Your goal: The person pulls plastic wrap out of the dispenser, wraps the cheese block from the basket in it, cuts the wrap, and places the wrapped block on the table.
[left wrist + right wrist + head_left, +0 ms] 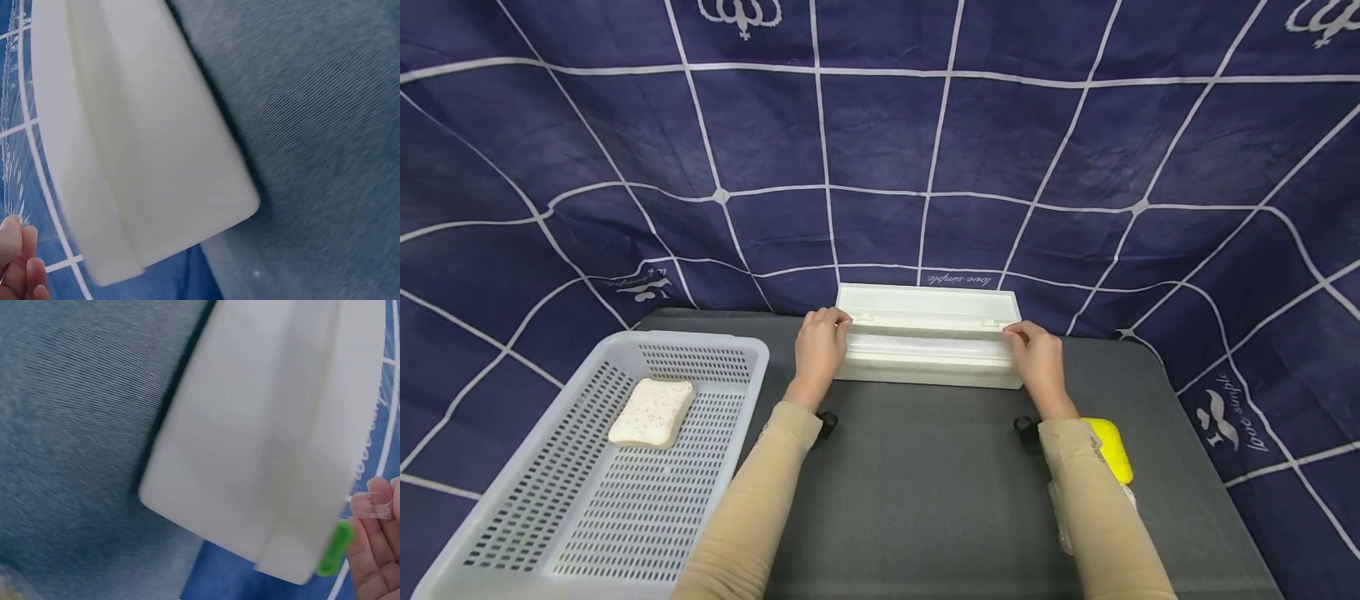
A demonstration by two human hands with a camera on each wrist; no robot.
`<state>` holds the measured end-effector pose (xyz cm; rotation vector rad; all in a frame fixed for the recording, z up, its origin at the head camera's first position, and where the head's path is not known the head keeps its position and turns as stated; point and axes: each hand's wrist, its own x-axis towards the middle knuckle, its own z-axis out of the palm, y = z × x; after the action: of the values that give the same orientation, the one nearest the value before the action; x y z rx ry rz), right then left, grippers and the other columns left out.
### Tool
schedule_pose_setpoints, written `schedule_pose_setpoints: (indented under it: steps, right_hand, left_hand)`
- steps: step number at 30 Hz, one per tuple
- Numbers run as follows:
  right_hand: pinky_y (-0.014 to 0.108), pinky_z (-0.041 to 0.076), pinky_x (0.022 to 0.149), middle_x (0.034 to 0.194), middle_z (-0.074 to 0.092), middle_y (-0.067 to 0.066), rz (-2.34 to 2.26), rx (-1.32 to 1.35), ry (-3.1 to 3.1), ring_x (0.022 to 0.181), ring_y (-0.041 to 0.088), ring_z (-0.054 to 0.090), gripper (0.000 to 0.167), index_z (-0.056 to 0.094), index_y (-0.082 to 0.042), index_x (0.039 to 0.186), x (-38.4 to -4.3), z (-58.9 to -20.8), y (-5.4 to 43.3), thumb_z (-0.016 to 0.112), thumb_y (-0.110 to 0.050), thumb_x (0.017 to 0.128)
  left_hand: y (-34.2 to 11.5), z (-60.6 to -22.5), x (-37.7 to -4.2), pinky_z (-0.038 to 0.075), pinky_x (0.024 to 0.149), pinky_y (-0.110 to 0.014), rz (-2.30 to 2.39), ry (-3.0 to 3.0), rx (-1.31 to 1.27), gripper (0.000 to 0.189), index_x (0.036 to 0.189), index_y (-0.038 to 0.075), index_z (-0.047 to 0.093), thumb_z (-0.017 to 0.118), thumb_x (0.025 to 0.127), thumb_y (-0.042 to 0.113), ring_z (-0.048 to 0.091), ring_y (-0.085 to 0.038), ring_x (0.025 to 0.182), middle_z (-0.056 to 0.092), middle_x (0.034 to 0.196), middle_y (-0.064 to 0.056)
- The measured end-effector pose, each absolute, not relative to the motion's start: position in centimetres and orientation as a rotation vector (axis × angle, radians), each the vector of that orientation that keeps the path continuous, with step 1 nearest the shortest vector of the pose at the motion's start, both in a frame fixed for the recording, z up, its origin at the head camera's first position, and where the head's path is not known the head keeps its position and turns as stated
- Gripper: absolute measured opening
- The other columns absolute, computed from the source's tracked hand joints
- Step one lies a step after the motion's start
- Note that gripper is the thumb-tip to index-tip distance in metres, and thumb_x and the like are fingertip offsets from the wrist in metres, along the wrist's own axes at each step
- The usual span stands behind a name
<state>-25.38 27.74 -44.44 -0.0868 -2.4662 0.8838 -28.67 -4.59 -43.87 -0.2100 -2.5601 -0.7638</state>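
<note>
A long white cling film dispenser lies at the back of the table with its lid raised. My left hand is at its left end, and thumb and fingertips pinch the gathered edge of clear cling film in the left wrist view. At the right end, my right hand pinches the film's other side; a strip of film crosses its fingers in the right wrist view. Beside those fingers, a green piece shows at the dispenser's end. The roll inside is hidden.
On the left stands a grey-white plastic basket with a speckled, bread-slice-shaped piece in it. A yellow object and a clear-wrapped item lie partly behind my right forearm. Dark blue gridded cloth hangs behind the grey table.
</note>
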Motion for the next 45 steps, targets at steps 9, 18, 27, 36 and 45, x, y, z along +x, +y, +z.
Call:
schedule_pose_setpoints:
  steps: [9, 18, 27, 36, 45]
  right_hand:
    - [0.042, 0.049, 0.069, 0.089, 0.074, 0.020, 0.911, -0.168, -2.404, 0.078, 0.034, 0.067, 0.014, 0.074, 0.002, 0.095, -25.1, -42.2, 27.6, 0.069, -0.010, 0.092]
    - [0.037, 0.046, 0.068, 0.090, 0.074, 0.020, 0.905, -0.177, -2.345, 0.077, 0.033, 0.067, 0.014, 0.075, 0.001, 0.096, -24.5, -39.6, 27.7, 0.069, -0.011, 0.092]
    - [0.015, 0.036, 0.063, 0.090, 0.074, 0.019, 0.892, -0.120, -2.248, 0.069, 0.017, 0.061, 0.014, 0.076, 0.001, 0.095, -23.6, -37.1, 27.6, 0.071, -0.011, 0.090]
    - [0.008, 0.034, 0.065, 0.093, 0.075, 0.017, 0.870, -0.102, -2.163, 0.068, -0.019, 0.040, 0.012, 0.077, 0.000, 0.096, -23.0, -35.0, 27.4, 0.071, -0.009, 0.090]
    - [0.007, 0.034, 0.067, 0.092, 0.074, 0.018, 0.876, -0.057, -2.060, 0.070, -0.023, 0.041, 0.013, 0.077, 0.000, 0.097, -21.8, -32.8, 27.4, 0.071, -0.010, 0.090]
  left_hand:
    - [-5.3, -42.0, -28.7, 0.051, 0.077, -0.044, -0.801, -2.463, -0.231, 0.013, 0.096, 0.005, 0.071, 0.063, 0.096, 0.015, 0.059, -0.030, 0.090, 0.070, 0.093, -0.011]
    - [-5.4, -39.6, -28.3, 0.049, 0.078, -0.041, -0.792, -2.364, -0.282, 0.014, 0.096, 0.005, 0.072, 0.063, 0.097, 0.016, 0.058, -0.031, 0.089, 0.069, 0.090, -0.011]
    - [-5.4, -37.2, -27.6, 0.047, 0.080, -0.041, -0.803, -2.272, -0.307, 0.016, 0.096, 0.004, 0.071, 0.063, 0.096, 0.017, 0.056, -0.032, 0.087, 0.069, 0.089, -0.012]
    - [-5.5, -35.0, -27.0, 0.046, 0.080, -0.043, -0.827, -2.155, -0.350, 0.013, 0.094, 0.003, 0.072, 0.065, 0.095, 0.014, 0.056, -0.034, 0.086, 0.070, 0.090, -0.013]
    - [-5.7, -32.4, -25.4, 0.047, 0.076, -0.043, -0.822, -2.096, -0.362, 0.018, 0.095, 0.003, 0.072, 0.062, 0.097, 0.018, 0.055, -0.034, 0.088, 0.070, 0.091, -0.013]
